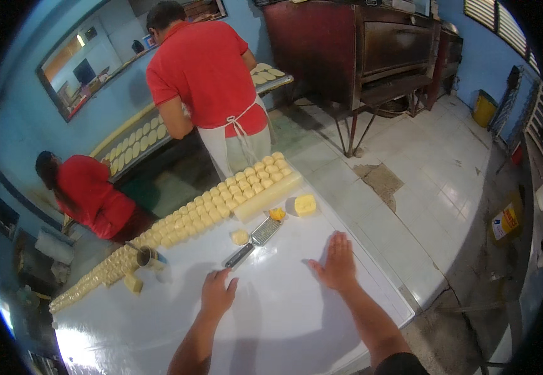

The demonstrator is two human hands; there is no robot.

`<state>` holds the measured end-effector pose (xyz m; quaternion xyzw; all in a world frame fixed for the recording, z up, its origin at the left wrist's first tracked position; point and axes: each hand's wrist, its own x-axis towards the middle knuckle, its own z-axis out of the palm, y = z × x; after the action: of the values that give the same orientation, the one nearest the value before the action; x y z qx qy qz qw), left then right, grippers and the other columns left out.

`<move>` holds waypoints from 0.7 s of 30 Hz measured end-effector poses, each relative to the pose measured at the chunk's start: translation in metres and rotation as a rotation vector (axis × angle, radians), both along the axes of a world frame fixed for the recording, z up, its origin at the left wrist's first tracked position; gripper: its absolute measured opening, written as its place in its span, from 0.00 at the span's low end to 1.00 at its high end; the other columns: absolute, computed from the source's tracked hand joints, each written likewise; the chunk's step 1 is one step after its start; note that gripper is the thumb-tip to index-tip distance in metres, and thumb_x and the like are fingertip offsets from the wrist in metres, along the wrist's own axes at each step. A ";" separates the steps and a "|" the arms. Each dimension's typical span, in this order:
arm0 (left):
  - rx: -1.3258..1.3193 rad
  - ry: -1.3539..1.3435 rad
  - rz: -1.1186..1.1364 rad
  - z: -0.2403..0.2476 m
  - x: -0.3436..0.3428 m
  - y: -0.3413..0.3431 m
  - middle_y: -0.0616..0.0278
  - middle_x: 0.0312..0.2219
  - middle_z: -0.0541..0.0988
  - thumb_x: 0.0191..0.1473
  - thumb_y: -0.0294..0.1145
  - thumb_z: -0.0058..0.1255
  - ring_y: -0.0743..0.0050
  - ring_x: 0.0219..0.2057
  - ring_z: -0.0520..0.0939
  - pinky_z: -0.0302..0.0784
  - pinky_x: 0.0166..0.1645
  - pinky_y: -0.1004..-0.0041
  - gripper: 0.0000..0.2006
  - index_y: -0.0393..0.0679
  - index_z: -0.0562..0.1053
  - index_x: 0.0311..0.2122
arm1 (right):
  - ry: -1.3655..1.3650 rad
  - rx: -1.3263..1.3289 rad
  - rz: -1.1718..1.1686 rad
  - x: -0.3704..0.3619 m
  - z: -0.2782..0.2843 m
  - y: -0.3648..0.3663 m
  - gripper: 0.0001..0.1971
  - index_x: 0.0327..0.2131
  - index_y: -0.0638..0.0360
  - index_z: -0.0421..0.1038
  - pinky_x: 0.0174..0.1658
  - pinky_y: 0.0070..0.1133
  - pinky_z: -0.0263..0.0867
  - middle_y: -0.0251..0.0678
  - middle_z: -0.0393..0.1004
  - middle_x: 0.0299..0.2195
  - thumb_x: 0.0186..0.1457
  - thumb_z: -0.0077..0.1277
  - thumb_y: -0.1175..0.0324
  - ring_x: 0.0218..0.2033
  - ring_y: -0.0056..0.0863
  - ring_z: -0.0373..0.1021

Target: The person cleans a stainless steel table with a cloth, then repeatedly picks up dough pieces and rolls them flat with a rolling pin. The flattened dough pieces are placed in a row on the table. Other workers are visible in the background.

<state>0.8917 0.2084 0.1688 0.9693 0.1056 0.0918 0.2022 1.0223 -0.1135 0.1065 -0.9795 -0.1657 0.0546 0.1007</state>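
My left hand [218,292] rests on the white table [271,306], thumb apart from the fingers, holding nothing. Its fingertips are close to the dark handle of a flat metal grater [264,232]; whether they touch it I cannot tell. My right hand [337,264] lies flat and empty on the table, fingers stretched forward and thumb out to the left. A single dough ball [240,237] sits left of the grater. Beyond the grater's far end are an orange-yellow lump [277,214] and a yellow block [305,205]. Behind them lies a long pale cylinder [268,197].
Rows of dough balls [212,206] line the table's far edge. At left stand a can [149,257] with a utensil in it and a pale yellow block [134,283]. Two people in red work at a tray [159,142] of flat dough pieces. A large oven [353,53] stands beyond.
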 end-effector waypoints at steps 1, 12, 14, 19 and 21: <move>0.091 0.025 0.014 -0.015 0.019 0.001 0.52 0.39 0.80 0.57 0.36 0.61 0.51 0.45 0.79 0.77 0.51 0.56 0.17 0.42 0.77 0.49 | -0.013 0.015 0.074 0.000 -0.001 0.014 0.52 0.69 0.79 0.44 0.76 0.39 0.32 0.59 0.45 0.72 0.65 0.36 0.32 0.75 0.52 0.39; 0.305 0.191 -0.012 -0.071 0.086 0.051 0.53 0.42 0.80 0.58 0.37 0.59 0.48 0.48 0.78 0.75 0.56 0.55 0.15 0.41 0.77 0.48 | 0.145 0.245 0.392 -0.072 0.002 -0.046 0.44 0.66 0.78 0.52 0.73 0.45 0.43 0.60 0.53 0.69 0.62 0.52 0.47 0.72 0.55 0.48; 0.346 0.186 -0.044 -0.081 0.096 0.066 0.54 0.42 0.80 0.59 0.38 0.58 0.49 0.49 0.78 0.74 0.57 0.55 0.15 0.42 0.77 0.48 | 0.115 0.258 0.314 -0.063 0.008 -0.056 0.44 0.66 0.78 0.53 0.72 0.47 0.44 0.61 0.54 0.68 0.60 0.55 0.50 0.70 0.57 0.50; 0.368 0.379 -0.115 -0.081 0.106 0.075 0.54 0.46 0.79 0.60 0.38 0.57 0.51 0.54 0.75 0.72 0.60 0.56 0.19 0.42 0.76 0.54 | 0.055 0.162 0.227 -0.027 0.004 -0.070 0.46 0.65 0.81 0.52 0.73 0.47 0.42 0.63 0.50 0.68 0.61 0.52 0.45 0.72 0.59 0.45; 0.300 0.338 -0.040 -0.071 0.106 0.067 0.53 0.48 0.78 0.59 0.39 0.59 0.51 0.55 0.75 0.73 0.60 0.55 0.20 0.41 0.76 0.54 | 0.100 0.150 0.195 -0.016 0.008 -0.064 0.48 0.66 0.83 0.50 0.74 0.46 0.39 0.64 0.49 0.69 0.62 0.50 0.43 0.73 0.59 0.43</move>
<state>0.9976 0.2759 0.0976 0.9920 0.1038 -0.0614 0.0368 1.0066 -0.1774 0.1144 -0.9446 -0.2584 0.1001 0.1761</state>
